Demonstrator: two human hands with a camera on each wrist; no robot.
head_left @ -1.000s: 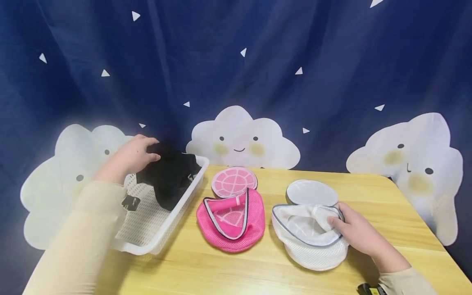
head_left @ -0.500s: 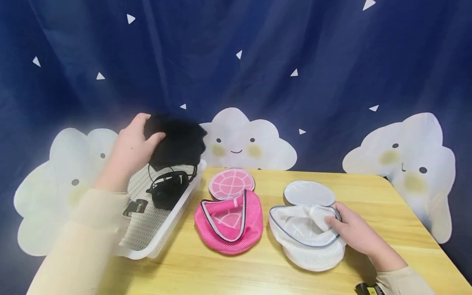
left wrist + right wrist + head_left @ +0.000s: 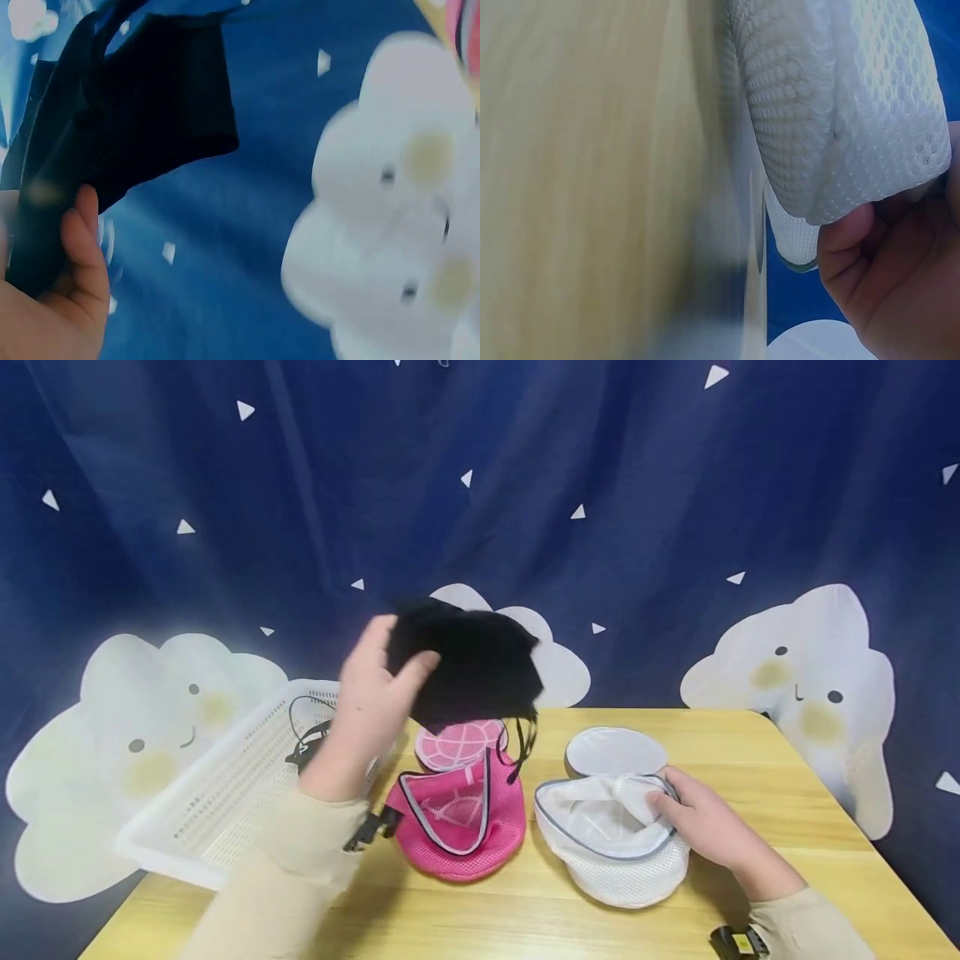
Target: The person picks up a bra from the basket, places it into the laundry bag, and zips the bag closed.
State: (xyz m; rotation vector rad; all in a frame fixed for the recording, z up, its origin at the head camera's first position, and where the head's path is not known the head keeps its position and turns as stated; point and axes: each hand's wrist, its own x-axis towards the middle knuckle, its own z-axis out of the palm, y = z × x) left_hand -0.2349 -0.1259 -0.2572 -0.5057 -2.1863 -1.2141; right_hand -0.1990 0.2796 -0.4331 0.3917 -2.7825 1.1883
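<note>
My left hand [image 3: 366,706] pinches a black cloth garment [image 3: 472,668] in the air, above the far end of a pink mesh laundry bag [image 3: 498,835]. Thin dark cords dangle from the garment's right side. In the left wrist view, thumb and fingers close on one edge of the folded black cloth [image 3: 165,90]. On the right, a white mesh laundry bag [image 3: 633,872] lies on the table with its zipped mouth spread. My right hand [image 3: 708,822] grips that bag's right rim, thumb inside the opening. The right wrist view shows the fingers under its white mesh [image 3: 840,112].
A white plastic basket [image 3: 168,856] stands at the table's left, with another black item [image 3: 307,750] inside, partly hidden by my left arm. Round lids, pink [image 3: 461,745] and white [image 3: 615,750], lie behind the bags. A blue cloud-print curtain [image 3: 420,460] hangs behind the wooden table [image 3: 555,931].
My left hand has lifted the black garment out of the basket and carried it right, over the pink bag. The right hand keeps its grip on the white bag. The view has turned slightly.
</note>
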